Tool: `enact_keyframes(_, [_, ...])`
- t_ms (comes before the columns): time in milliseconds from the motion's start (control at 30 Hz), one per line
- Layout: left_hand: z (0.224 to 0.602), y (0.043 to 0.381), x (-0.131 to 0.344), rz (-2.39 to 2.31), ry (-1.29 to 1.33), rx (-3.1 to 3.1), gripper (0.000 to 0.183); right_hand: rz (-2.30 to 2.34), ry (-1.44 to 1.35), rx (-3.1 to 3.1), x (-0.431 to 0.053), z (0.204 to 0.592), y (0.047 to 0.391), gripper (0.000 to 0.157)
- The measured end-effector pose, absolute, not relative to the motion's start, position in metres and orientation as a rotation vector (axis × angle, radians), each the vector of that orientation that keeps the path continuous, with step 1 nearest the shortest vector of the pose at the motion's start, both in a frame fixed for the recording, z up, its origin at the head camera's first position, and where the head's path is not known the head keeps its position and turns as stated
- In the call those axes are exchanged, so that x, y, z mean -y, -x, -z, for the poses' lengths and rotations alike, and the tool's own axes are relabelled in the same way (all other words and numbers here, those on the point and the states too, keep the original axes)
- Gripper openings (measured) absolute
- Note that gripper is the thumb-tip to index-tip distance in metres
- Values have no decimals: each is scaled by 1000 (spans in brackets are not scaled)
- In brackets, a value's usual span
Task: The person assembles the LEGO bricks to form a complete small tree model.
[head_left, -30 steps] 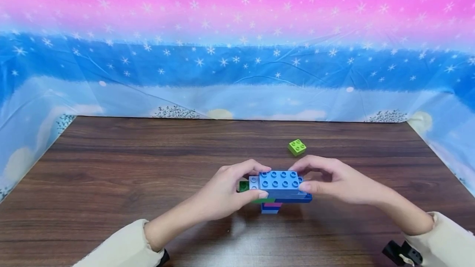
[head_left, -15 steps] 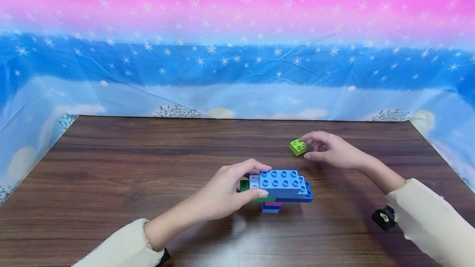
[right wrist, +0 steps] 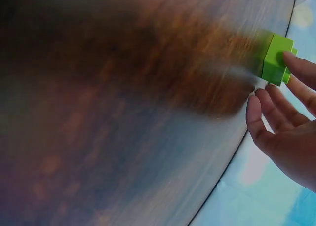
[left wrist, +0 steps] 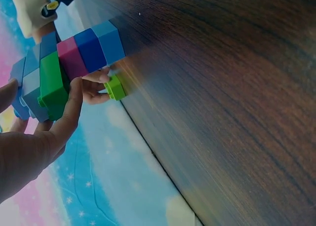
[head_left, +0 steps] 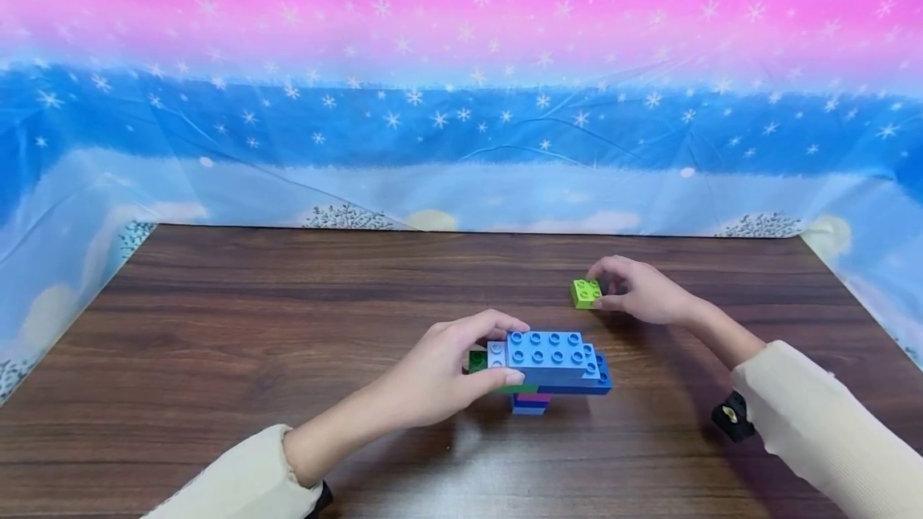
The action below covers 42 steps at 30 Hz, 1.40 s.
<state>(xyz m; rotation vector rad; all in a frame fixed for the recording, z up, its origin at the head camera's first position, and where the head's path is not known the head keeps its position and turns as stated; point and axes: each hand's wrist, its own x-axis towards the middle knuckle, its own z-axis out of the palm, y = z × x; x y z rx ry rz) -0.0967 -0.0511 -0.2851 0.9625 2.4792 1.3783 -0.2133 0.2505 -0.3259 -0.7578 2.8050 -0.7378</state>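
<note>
My left hand (head_left: 461,367) grips the left end of a toy brick build (head_left: 551,351), thumb on its near side and fingers on its far side. A light blue eight-stud brick tops it, over blue and green bricks (left wrist: 53,83). Below, a narrow column of pink, dark blue and light blue bricks (left wrist: 91,49) stands on the table. Farther back, my right hand (head_left: 645,291) pinches a lime green four-stud brick (head_left: 586,294) between thumb and fingers. In the right wrist view the thumb lies against the studded side of the lime brick (right wrist: 277,59).
The dark wooden table (head_left: 288,303) ends at a snowflake-patterned cloth (head_left: 433,183) hung behind it and along both sides. Black wrist straps show at the sleeves (head_left: 808,407).
My right hand has left the build's right end, reached back to the lime green brick and taken hold of it, turning it slightly. The left hand keeps its hold on the build.
</note>
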Motion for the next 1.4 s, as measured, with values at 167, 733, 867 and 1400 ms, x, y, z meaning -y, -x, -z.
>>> enact_keyframes(167, [286, 96, 51, -1382, -964, -2474, 39, 753, 699, -2786, -254, 326, 205, 30])
enact_keyframes(733, [288, 96, 51, -1384, -977, -2482, 38, 1000, 875, -2732, -241, 259, 154, 27])
enact_keyframes(867, [288, 96, 51, -1375, -986, -2495, 38, 1029, 1076, -2687, -231, 241, 138, 27])
enact_keyframes(1400, [289, 96, 51, -1392, -993, -2464, 37, 1033, 1470, -2616, -194, 237, 109, 35])
